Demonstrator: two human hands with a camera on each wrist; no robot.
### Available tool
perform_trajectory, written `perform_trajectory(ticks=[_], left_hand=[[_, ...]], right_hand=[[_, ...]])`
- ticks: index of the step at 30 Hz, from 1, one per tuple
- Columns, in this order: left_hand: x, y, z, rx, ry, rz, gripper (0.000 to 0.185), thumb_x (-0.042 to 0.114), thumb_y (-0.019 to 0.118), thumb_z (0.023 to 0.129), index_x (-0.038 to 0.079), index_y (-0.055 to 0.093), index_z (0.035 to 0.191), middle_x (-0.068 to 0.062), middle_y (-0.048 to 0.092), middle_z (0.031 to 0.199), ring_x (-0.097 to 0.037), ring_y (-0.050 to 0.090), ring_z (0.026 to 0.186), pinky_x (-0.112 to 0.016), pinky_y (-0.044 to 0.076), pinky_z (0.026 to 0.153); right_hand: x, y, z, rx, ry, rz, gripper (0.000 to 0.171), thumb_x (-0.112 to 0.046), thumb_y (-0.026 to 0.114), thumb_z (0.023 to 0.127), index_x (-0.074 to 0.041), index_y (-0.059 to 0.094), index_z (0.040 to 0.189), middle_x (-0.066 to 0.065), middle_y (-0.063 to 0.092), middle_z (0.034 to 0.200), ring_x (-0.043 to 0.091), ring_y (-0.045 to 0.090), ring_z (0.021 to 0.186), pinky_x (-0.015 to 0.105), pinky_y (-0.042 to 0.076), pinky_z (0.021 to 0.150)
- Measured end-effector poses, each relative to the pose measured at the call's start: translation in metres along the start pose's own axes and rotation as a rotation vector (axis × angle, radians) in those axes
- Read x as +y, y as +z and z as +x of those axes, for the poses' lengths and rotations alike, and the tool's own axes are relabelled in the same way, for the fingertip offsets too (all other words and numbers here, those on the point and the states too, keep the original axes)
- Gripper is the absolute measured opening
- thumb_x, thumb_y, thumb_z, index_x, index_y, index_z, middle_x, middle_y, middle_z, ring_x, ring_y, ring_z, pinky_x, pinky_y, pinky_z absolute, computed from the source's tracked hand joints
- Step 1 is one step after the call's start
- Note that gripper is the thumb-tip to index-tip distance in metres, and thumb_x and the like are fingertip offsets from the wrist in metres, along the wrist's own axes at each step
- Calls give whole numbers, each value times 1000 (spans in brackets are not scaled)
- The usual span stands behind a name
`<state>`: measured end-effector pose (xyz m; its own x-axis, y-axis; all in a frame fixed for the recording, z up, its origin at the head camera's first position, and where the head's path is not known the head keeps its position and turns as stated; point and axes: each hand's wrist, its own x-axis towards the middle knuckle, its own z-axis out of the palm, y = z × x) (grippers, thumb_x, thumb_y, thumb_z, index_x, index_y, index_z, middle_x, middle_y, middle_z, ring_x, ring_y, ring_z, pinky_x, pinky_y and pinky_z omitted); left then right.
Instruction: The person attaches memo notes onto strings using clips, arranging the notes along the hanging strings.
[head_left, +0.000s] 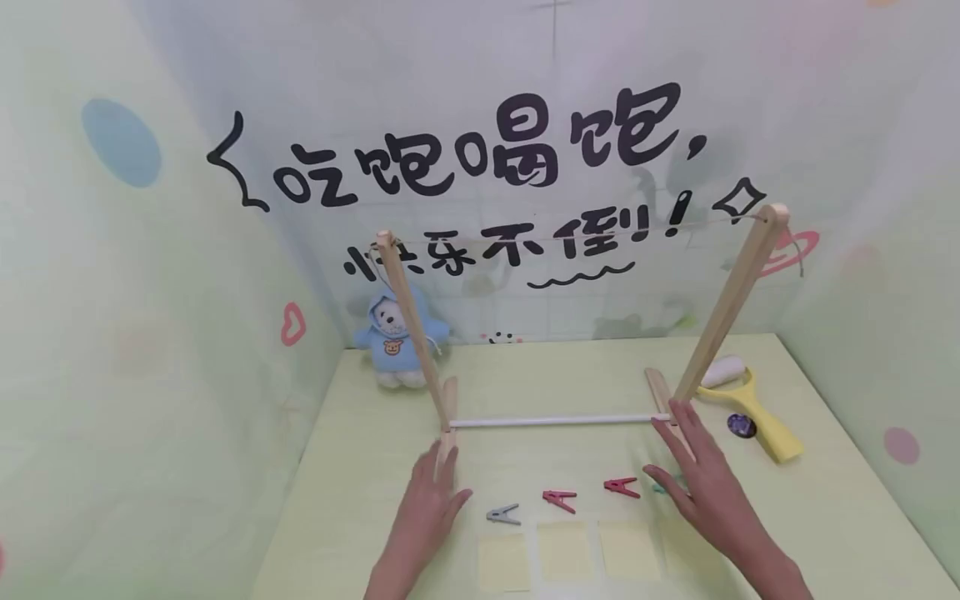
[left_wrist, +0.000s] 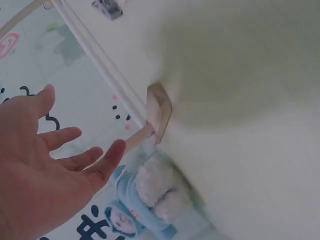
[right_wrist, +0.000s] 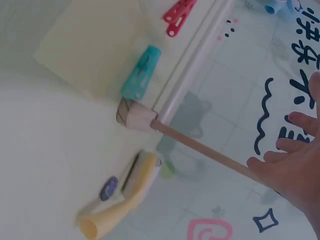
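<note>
A small rack stands on the table: two wooden posts (head_left: 726, 312) on wooden feet, a white rod (head_left: 558, 421) low between them and a thin string (head_left: 570, 239) across their tops. My left hand (head_left: 431, 508) has its fingers extended at the left foot (left_wrist: 159, 110). At the right post's base is my right hand (head_left: 708, 492), fingers spread and overlapping the rod's end in the head view. Neither hand grips anything. In front lie a grey clothespin (head_left: 504, 514), two red clothespins (head_left: 559, 500) and a teal clothespin (right_wrist: 141, 72), partly hidden by the right hand in the head view.
Several pale yellow paper squares (head_left: 504, 562) line the table's near side. Right of the rack lie a yellow-handled lint roller (head_left: 772, 425) and a dark round object (head_left: 742, 426). A plush bear (head_left: 401, 350) in a blue hoodie sits behind the left post, before a printed curtain (head_left: 480, 83).
</note>
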<state>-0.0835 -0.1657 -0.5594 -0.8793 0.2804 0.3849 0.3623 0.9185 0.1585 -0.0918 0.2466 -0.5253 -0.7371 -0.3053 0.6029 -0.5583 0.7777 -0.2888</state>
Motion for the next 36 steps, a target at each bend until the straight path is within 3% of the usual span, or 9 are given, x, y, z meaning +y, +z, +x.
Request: perform_trajectory(ticks=[3,7,11,15,18,25,30,36], left_hand=[[12,11,-12,-116,-113,-72,60,36,74,90,4,55,138,-21,59,131,-31,63,111,-40,58,87],[30,22,-33,-310,-336,-230,58,34,78,86,6,57,133,-14,57,124,-29,63,108,-40,59,84],[39,28,-51,-356,-474,-356,56,28,84,80,8,59,125,-8,51,123,-29,57,111,-41,57,86],[39,30,-59,-341,-509,-463,61,29,86,76,12,57,126,-8,45,128,-28,50,115,-39,56,84],[36,34,-59,-334,-524,-548,65,30,89,72,14,57,126,-11,41,131,-29,45,118,-42,53,89],[30,44,-56,-326,-540,-553,59,25,92,66,20,59,114,-11,39,129,-26,42,114,-32,49,83],[32,45,-59,-271,-480,-592,52,32,89,68,19,60,109,-9,37,127,-25,40,113,-24,44,78],[31,47,-54,-313,-513,-577,46,26,91,66,24,62,102,-4,37,125,-20,38,107,-21,39,74]], right_hand=[[-8,17,-1,22,11,25,60,-48,55,101,0,57,138,28,43,154,31,34,151,11,6,123],[-24,40,-5,16,-16,30,49,-30,76,88,-4,64,128,23,54,144,35,49,136,9,13,120],[-42,61,-9,-5,-80,35,41,-22,84,79,-12,70,116,17,63,134,35,58,121,19,33,109],[-59,78,-6,-65,-74,24,38,-21,86,77,-17,71,111,11,66,131,32,61,121,31,52,89],[-71,91,2,-107,-73,30,35,-21,85,77,-15,72,109,11,68,128,32,63,122,39,57,83],[-93,138,23,-162,-192,69,33,-17,85,78,-9,70,107,7,69,114,28,65,109,43,55,86],[-102,156,27,-210,-185,19,37,-24,87,77,-12,70,107,1,66,109,22,59,106,41,52,89],[-103,160,25,-281,-135,-7,35,-27,88,74,-15,71,103,-1,65,109,21,56,107,42,52,87]])
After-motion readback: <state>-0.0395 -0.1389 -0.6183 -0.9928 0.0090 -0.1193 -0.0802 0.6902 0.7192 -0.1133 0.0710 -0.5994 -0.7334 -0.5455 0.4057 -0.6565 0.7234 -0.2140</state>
